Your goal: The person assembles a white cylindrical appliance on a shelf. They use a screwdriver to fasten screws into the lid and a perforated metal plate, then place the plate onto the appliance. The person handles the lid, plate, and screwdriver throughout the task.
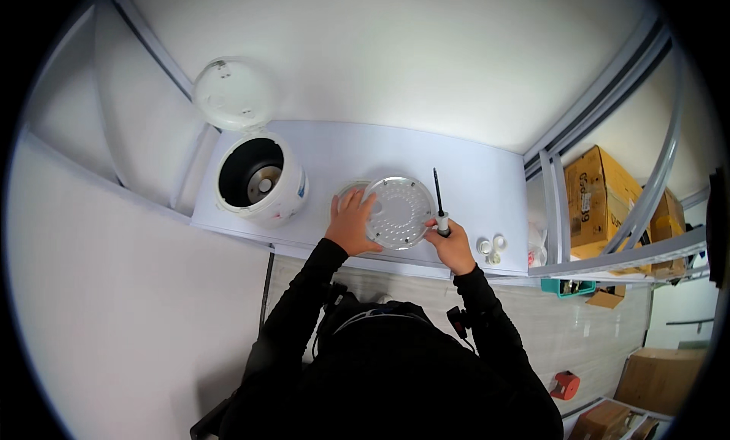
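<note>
The left hand (pixel 351 225), fingers spread wide, touches the left side of a round, clear-to-silvery dotted disc (pixel 404 213) over the pale table (pixel 487 181); it partly hides a second pale, round piece (pixel 352 184). The right hand (pixel 454 250) grips a dark-shafted screwdriver with a grey-white handle (pixel 442 222). Dark print marks a yellow-brown cardboard carton (pixel 589 193); the coloured marking on the white, open-lidded rice cooker (pixel 287 202) is unreadable.

The round plate (pixel 403 213) looks shiny metal, its surface dimpled; cooker shell (pixel 292 193) smooth, glossy plastic; sleeves (pixel 293 295) matt cloth
</note>
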Demonstrator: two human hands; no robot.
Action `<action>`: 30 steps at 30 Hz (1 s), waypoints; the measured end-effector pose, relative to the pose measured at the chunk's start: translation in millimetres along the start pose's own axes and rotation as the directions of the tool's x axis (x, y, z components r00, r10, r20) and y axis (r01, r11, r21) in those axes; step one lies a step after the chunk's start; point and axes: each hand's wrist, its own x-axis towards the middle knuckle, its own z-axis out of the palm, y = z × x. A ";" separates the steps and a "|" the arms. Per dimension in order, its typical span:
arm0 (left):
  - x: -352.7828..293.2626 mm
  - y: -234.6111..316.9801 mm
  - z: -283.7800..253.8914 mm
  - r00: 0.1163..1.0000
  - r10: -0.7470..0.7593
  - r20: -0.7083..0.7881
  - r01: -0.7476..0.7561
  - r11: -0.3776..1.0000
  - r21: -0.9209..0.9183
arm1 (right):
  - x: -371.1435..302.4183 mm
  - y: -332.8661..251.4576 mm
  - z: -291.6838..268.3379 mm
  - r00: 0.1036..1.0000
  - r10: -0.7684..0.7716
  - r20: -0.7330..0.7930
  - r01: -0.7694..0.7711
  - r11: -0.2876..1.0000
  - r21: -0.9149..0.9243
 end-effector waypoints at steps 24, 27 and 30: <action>-12.6 -96.7 -13.2 0.987 0.091 0.130 -0.071 0.986 -0.149 | -4.9 2.0 88.5 0.996 0.081 0.027 -0.078 0.991 -0.105; -8.3 -97.4 -17.1 0.983 0.097 0.153 -0.074 0.986 -0.150 | -5.6 -0.1 92.9 0.997 0.077 -0.009 -0.078 0.989 -0.123; -4.4 -98.7 -19.0 0.982 0.105 0.157 -0.083 0.986 -0.142 | -6.5 -4.5 96.9 0.997 0.065 -0.044 -0.071 0.988 -0.137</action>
